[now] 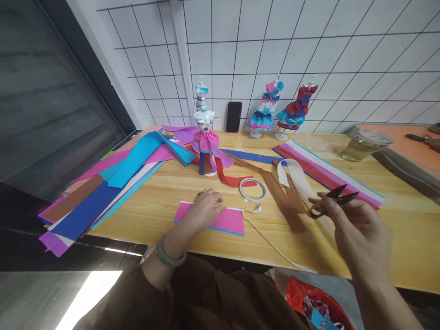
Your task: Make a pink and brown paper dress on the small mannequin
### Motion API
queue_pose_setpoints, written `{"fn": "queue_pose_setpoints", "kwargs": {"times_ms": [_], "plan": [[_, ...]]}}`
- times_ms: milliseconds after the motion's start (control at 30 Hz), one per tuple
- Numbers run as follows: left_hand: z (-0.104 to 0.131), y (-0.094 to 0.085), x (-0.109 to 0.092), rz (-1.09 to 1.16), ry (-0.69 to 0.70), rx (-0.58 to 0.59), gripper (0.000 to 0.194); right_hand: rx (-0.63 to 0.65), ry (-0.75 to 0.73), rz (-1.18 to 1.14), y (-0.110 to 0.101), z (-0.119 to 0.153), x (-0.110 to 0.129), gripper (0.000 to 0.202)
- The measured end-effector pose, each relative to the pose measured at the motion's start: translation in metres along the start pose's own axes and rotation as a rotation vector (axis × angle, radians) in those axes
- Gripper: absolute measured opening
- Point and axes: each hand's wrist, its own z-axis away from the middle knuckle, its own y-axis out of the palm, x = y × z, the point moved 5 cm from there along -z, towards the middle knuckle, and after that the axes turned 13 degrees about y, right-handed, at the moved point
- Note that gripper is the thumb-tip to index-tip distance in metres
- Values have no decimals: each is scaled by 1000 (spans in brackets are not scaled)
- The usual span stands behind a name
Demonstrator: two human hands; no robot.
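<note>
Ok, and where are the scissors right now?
In the head view, the scissors are on the right side, held in the right hand, close to the curled white strip.

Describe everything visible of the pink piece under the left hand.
The pink piece looks like flat crepe paper or thin fabric, oblong, with a blue band along its near edge and a white strip along its far edge. It lies on the wooden table, its middle hidden by the left hand, fingers around the white strip.
</note>
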Motion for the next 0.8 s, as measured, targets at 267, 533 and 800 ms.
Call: {"fn": "queue_pose_setpoints", "kwargs": {"times_ms": [267, 533, 800], "plan": [[61, -49, 75, -150, -452, -80, 29, 250, 61, 100, 4, 24, -7, 22], [64, -39, 79, -2, -578, -134, 24, 662, 63, 185, 48, 74, -7, 20], [68, -39, 72, 417, -521, -319, 29, 845, 235, 331, 68, 102, -24, 26]]}}
